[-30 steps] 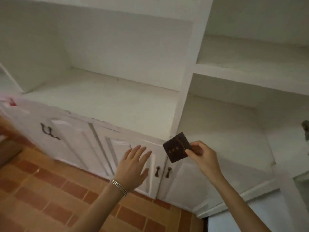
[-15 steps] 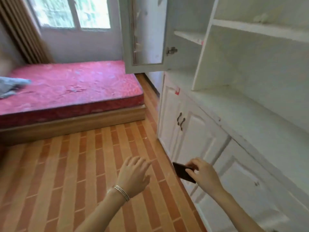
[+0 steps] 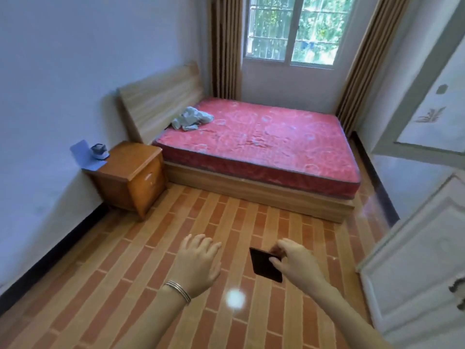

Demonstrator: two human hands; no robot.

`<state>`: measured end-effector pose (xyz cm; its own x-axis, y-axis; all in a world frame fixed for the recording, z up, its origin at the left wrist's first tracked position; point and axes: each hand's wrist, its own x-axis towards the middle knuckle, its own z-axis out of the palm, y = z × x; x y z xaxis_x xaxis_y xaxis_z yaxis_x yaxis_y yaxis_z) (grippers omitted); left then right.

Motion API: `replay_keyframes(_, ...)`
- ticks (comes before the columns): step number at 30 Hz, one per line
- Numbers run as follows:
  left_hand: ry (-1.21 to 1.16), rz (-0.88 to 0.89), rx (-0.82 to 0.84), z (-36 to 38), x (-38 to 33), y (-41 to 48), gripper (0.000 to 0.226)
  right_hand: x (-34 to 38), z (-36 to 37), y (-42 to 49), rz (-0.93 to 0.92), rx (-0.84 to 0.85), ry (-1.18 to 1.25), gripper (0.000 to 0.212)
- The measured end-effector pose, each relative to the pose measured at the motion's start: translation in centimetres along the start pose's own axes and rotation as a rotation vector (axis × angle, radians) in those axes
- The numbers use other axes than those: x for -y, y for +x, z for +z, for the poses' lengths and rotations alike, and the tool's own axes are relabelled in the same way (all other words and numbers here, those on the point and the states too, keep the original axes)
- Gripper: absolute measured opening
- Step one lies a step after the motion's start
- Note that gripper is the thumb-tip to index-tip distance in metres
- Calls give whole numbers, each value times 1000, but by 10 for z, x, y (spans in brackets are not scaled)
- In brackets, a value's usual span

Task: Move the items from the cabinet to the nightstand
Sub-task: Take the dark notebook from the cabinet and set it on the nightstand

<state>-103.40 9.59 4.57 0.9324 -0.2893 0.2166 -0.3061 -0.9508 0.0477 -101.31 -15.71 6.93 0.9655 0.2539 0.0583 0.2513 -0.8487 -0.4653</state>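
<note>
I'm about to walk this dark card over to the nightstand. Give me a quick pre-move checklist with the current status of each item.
1. Grip on the dark card: the right hand pinches its edge. Ok.
2. Left hand free: it is open and holds nothing. Ok.
3. Nightstand in view, with the front of its top bare. Ok.
4. Things on it: the blue sheet and the small grey object sit at the back by the wall, apart from the bare area. Ok.
5. Floor towards it: no obstacle seen. Ok.
6. More items in the cabinet: its shelves are out of view. Cannot tell.
</note>
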Motion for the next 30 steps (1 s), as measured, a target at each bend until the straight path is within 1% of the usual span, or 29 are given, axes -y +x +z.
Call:
replay_keyframes(3,7,-105,9,10,32,-2,49,18,19,50,-83,77,10,8)
replay_keyframes(8,13,-265,66,36,78,6,46,27,55,135,-206,199,9,8)
replay_keyframes(13,28,-401,35,46,122,69,47,30,63,238,-324,256,2,5)
replay_keyframes(17,45,-480,1,36,146,132,47,35,52,323,-385,287,-18,10)
replay_keyframes(20,71,-559,-33,37,169,172,47,45,47,389,-440,294,-29,5)
replay_keyframes(24,55,-644,14,54,192,190,44,58,59,445,-487,364,-6,7)
replay_keyframes(29,69,-727,13,78,237,207,35,70,96,503,-534,449,-15,4)
replay_keyframes(30,70,-737,13,82,249,213,37,75,104,516,-540,465,-17,4)
